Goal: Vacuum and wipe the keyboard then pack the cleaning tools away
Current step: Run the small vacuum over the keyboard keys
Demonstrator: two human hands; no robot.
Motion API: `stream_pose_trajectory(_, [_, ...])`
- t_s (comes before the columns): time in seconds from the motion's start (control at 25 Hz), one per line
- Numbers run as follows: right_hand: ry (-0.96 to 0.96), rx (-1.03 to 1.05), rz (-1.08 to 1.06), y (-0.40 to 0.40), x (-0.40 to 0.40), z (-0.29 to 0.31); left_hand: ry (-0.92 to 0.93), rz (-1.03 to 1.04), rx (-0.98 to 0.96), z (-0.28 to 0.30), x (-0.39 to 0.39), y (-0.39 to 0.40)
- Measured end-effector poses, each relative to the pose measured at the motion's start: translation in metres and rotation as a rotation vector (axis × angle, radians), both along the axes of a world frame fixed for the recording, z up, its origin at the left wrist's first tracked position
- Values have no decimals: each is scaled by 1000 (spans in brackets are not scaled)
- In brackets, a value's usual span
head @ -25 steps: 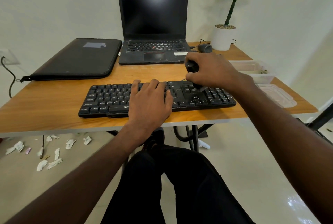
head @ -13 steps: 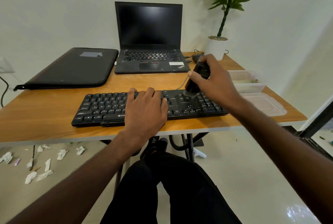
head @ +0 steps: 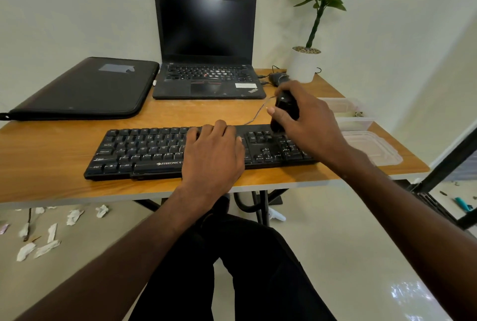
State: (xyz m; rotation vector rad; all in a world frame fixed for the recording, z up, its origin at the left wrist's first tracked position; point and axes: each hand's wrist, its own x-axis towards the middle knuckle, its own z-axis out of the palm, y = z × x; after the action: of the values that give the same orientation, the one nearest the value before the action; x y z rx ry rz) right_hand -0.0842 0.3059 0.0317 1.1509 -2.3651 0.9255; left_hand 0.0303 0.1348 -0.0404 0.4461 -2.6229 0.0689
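Observation:
A black keyboard (head: 144, 150) lies near the front edge of the wooden desk (head: 51, 173). My left hand (head: 213, 151) rests flat on its middle keys, fingers straight. My right hand (head: 307, 124) grips a small black handheld vacuum (head: 284, 109), held upright with its lower end on the keys at the keyboard's right part. A thin cable (head: 258, 113) runs from the keyboard's back edge past the vacuum.
An open laptop (head: 206, 44) and a black sleeve (head: 85, 88) sit at the back. A mouse (head: 277, 78) and a potted plant (head: 304, 65) stand back right. Clear plastic containers (head: 353, 120) and a lid (head: 374, 147) lie at the right edge. Paper scraps (head: 38, 243) litter the floor.
My right hand has tilted the vacuum up from lying low on the right keys to standing upright at their back edge. My left hand stays on the keyboard.

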Motion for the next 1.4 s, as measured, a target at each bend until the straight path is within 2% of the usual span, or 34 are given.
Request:
stream_pose_trajectory(0.12, [-136, 13, -4, 3, -8, -5, 5, 5, -2, -1, 0, 0])
stream_pose_trajectory(0.24, [-154, -11, -241, 10, -17, -10, 8, 0, 5, 0, 1, 0])
stream_pose_trajectory(0.32, [-100, -66, -319, 14, -17, -9, 2, 8, -2, -1, 1, 1])
stream_pose_trajectory(0.4, [-122, -106, -286, 15, -18, -4, -7, 7, 1, 0, 0, 0])
stream_pose_trajectory(0.56, [-375, -45, -78, 13, -15, -2, 14, 8, 4, -1, 1, 0])
stream_pose_trajectory(0.64, [-315, 63, -116, 16, -18, -2, 26, 2, 8, -1, 1, 0])
stream_pose_trajectory(0.76, [-47, 124, -245, 17, -17, 2, 31, 2, 3, -1, 1, 1])
stream_pose_trajectory(0.8, [-47, 88, -219, 15, -16, 3, 32, 3, 1, 0, 1, 1])
stream_pose_trajectory(0.92, [-275, 19, -62, 7, -11, 0, 9, 7, -1, 0, 1, 1])
stream_pose_trajectory(1.08, [-65, 118, -208, 15, -21, -8, 7, 6, -11, 0, 0, 1])
stream_pose_trajectory(1.24, [-291, -68, -116, 11, -17, -3, 15, 2, -11, -1, 0, 0])
stream_pose_trajectory(1.32, [-280, 47, -62, 8, -15, -3, 16, 0, -3, 0, 0, 0])
stream_pose_trajectory(1.4, [-178, 163, -87, 7, -13, 1, 23, 4, -15, -1, 1, 0])
